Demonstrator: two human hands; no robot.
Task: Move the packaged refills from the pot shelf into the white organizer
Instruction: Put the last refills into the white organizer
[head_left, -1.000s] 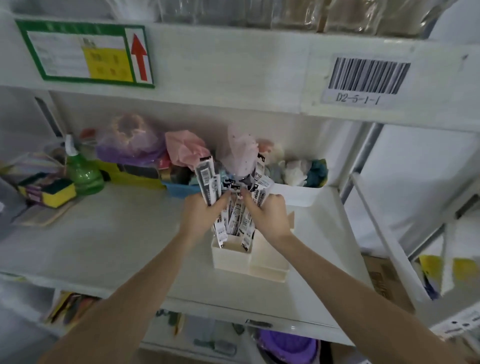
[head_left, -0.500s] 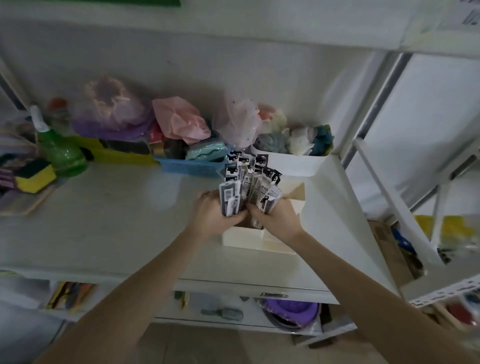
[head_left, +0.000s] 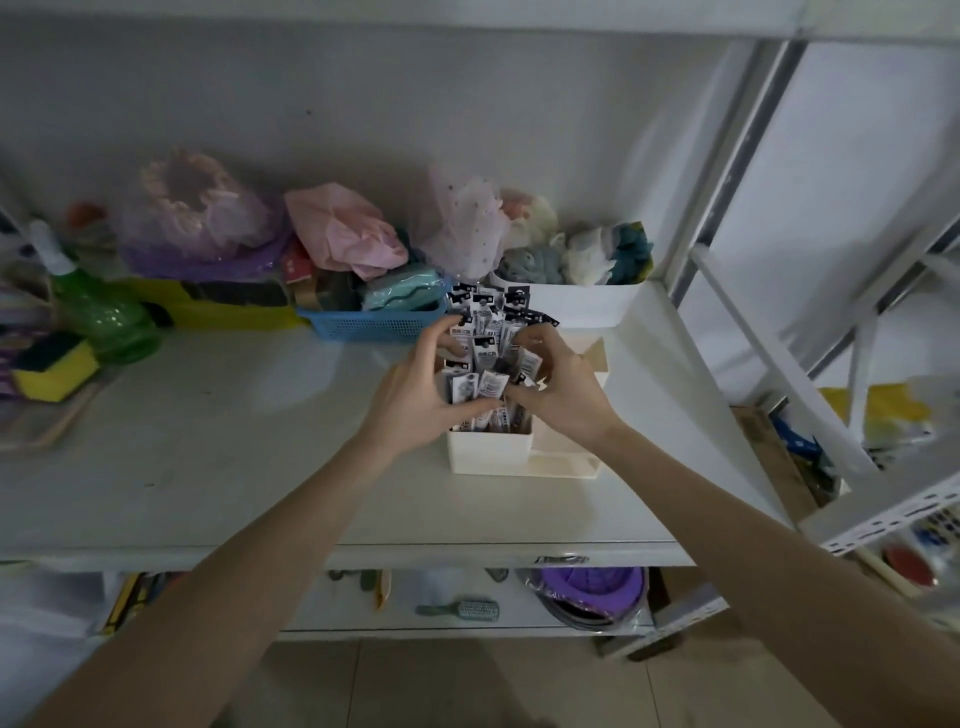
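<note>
A bundle of black-and-white packaged refills stands upright in the front left compartment of the white organizer on the shelf. My left hand curls around the bundle's left side. My right hand curls around its right side. Both hands' fingers press on the packs, whose lower ends sit inside the organizer. The tops of the packs fan out above my fingers.
Behind the organizer stand a white bin of bath sponges and a blue basket. A green spray bottle and a yellow sponge are at the left. A slanted white rack bar rises on the right. A lower shelf holds a hairbrush and a purple bowl.
My hands have lowered the bundle of refills down into the organizer compartment. The view has tilted downward, so the upper shelf labels are gone from sight.
</note>
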